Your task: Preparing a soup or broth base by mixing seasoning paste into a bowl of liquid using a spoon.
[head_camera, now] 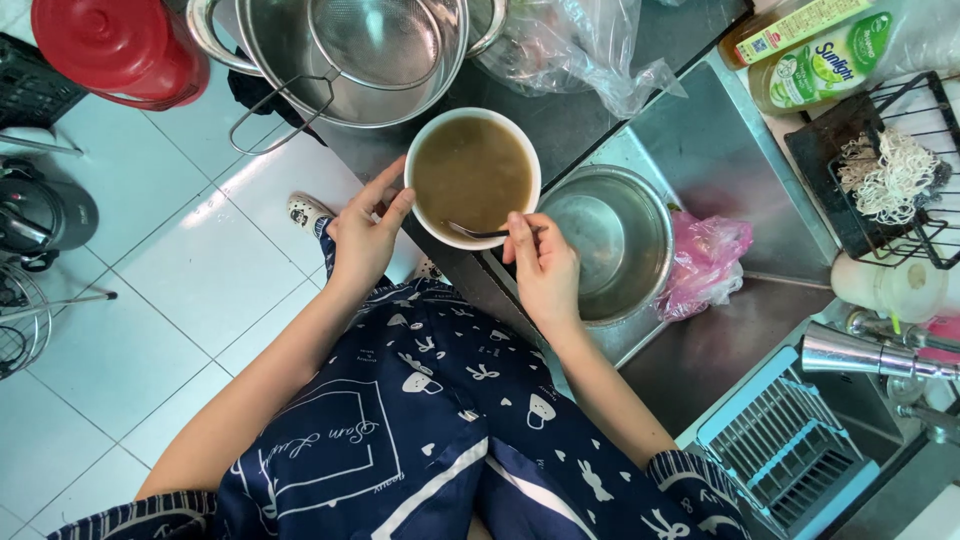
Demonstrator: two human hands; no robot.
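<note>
A white bowl full of brown liquid stands on the dark counter edge. My left hand rests against the bowl's left rim, fingers touching its side. My right hand pinches the handle of a metal spoon, whose bowl dips into the liquid at the near rim. Just right of my right hand a steel bowl sits in the sink.
A large steel pot with a mesh strainer stands behind the white bowl, a red container to its left. A pink plastic bag, a clear bag, soap bottles, a black wire rack and a blue rack surround the sink.
</note>
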